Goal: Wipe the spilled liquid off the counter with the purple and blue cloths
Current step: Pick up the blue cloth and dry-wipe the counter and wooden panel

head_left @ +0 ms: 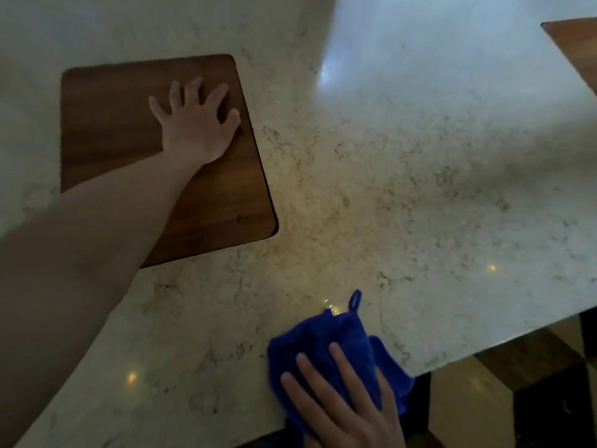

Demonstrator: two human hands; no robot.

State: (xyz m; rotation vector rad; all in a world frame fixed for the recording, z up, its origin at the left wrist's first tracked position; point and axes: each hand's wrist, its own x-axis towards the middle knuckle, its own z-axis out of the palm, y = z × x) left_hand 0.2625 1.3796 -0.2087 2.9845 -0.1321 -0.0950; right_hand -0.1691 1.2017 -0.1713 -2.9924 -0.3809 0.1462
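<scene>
A blue cloth (326,337) with a small hanging loop lies bunched on the pale marble counter (403,189), close to its near edge. My right hand (342,402) presses flat on the cloth with straight fingers. Small wet glints show on the counter just beyond the cloth's far edge. My left hand (197,121) rests with spread fingers on a brown wooden board (106,124) at the left. No purple cloth is in view.
The counter's edge runs diagonally at the lower right, with dark and tan floor (484,399) below it. A corner of another wooden piece (575,40) shows at the top right.
</scene>
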